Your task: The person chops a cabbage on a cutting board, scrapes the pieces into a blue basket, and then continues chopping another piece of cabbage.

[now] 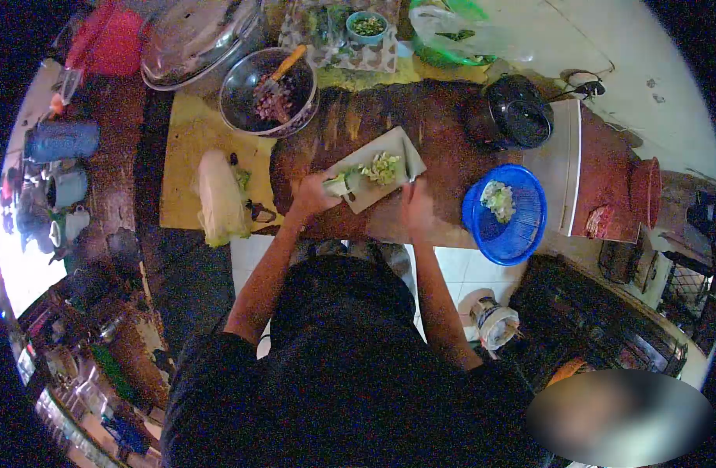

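Observation:
A pale cutting board (361,199) lies at a slant on the dark wooden table in front of me. Chopped pale-green leafy vegetable (383,167) is heaped on its middle. My left hand (314,196) is closed at the board's left end, on an uncut piece of the vegetable (341,186). At the right end my right hand (417,206) is closed around a knife (408,168); its narrow blade points away from me, right of the heap. The handle is hidden in my fingers.
Right of the board, a blue basket (506,243) holds more chopped vegetable. A pale leafy head (221,199) lies left. A bowl (232,117) with a reddish mix and wooden-handled utensil, a lidded pot (198,43) and a black pot (518,113) stand farther back.

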Motion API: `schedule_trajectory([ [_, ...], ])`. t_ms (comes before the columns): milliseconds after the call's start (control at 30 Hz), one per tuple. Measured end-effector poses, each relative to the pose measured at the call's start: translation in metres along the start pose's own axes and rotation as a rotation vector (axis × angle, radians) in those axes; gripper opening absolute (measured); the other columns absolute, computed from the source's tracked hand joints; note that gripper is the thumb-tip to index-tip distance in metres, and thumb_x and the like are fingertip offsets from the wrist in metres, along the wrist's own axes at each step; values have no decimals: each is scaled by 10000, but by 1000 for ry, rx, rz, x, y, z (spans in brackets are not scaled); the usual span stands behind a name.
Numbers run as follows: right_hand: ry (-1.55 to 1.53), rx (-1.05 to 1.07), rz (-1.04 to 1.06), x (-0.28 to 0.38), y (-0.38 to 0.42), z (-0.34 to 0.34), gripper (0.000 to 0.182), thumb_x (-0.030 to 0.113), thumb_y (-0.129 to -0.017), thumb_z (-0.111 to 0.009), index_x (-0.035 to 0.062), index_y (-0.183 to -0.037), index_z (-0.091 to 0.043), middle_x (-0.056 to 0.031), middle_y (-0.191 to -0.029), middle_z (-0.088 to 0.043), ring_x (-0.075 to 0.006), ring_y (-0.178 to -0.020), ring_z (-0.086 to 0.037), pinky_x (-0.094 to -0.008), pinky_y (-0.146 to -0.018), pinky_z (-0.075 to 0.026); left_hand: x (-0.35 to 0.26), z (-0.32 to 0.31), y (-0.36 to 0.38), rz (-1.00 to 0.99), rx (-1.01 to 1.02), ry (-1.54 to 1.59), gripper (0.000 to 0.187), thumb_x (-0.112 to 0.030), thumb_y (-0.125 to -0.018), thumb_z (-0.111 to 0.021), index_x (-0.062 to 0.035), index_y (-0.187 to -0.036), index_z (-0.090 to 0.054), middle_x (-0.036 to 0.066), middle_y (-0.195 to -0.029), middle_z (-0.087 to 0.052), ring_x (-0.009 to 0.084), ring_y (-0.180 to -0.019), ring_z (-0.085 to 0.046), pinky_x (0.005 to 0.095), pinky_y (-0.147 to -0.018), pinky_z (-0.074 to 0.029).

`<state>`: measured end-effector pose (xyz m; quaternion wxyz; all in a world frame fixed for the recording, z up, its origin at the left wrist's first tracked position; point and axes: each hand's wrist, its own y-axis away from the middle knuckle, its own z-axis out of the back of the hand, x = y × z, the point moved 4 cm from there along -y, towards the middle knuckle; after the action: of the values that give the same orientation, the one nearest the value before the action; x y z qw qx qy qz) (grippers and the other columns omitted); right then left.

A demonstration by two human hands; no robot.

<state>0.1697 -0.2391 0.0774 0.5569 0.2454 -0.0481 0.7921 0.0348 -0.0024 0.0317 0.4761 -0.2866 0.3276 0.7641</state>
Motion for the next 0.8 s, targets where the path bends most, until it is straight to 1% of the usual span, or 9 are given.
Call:
schedule_trajectory([
  [100,77,103,141,18,36,-23,394,372,-960,-502,42,-1161,-577,-257,-719,-635,-462,-634,-619,-552,-557,-479,-7,15,2,-142,69,6,621,-353,-569,-795,-35,-1083,-654,181,-992,-687,343,-906,-666,399,-819,-531],
  [200,-77,121,200,17,54,-57,388,399,-949,-519,60,-1120,-594,-249,-703,-633,-459,-633,-617,-556,-558,-472,-13,20,5,-228,21,-13,607,-360,-572,-783,-29,-1067,-663,187,-1023,-685,349,-925,-663,393,-830,-526],
  [300,-104,138,80,13,65,-74,380,408,-948,-519,62,-1082,-600,-253,-699,-628,-456,-617,-612,-549,-545,-466,-23,31,1,-117,84,40,606,-350,-572,-789,-22,-1066,-669,170,-1001,-692,294,-900,-678,368,-837,-524],
  [367,-125,109,-11,17,67,-63,369,402,-947,-527,61,-1063,-605,-254,-694,-626,-452,-601,-609,-546,-537,-462,-29,34,-7,15,168,220,574,-314,-611,-788,-6,-1079,-663,138,-970,-697,243,-871,-673,348,-816,-522],
  [467,-132,-17,-2,7,70,-58,377,406,-949,-529,46,-1031,-602,-250,-713,-628,-442,-654,-624,-529,-563,-467,-36,40,-15,66,180,424,479,-242,-709,-759,19,-1098,-655,92,-937,-695,159,-826,-649,304,-762,-514],
  [500,-150,129,-70,7,69,-48,379,399,-951,-534,36,-1040,-596,-246,-758,-627,-420,-685,-625,-493,-590,-478,-39,44,-17,61,163,481,440,-216,-748,-746,27,-1103,-653,77,-929,-692,131,-811,-638,288,-741,-510],
  [600,-172,84,-88,-9,66,-60,347,356,-971,-513,36,-1077,-594,-191,-827,-663,-330,-691,-642,-428,-602,-491,-56,68,-12,326,247,978,336,-146,-836,-679,42,-1112,-645,66,-934,-688,99,-777,-628,246,-668,-500],
  [700,-847,51,-121,-1,58,-72,304,317,-985,-503,53,-1110,-588,-119,-905,-687,-220,-659,-631,-367,-584,-495,-54,77,-10,320,177,1147,337,-138,-856,-647,38,-1144,-633,71,-971,-691,103,-731,-633,244,-623,-528],
  [800,-1210,432,-302,30,41,-65,296,307,-982,-535,59,-1140,-574,-53,-907,-671,-131,-645,-602,-306,-538,-482,-60,81,-5,335,236,1202,341,-142,-857,-632,43,-1143,-631,76,-1004,-690,124,-734,-643,265,-634,-547],
])
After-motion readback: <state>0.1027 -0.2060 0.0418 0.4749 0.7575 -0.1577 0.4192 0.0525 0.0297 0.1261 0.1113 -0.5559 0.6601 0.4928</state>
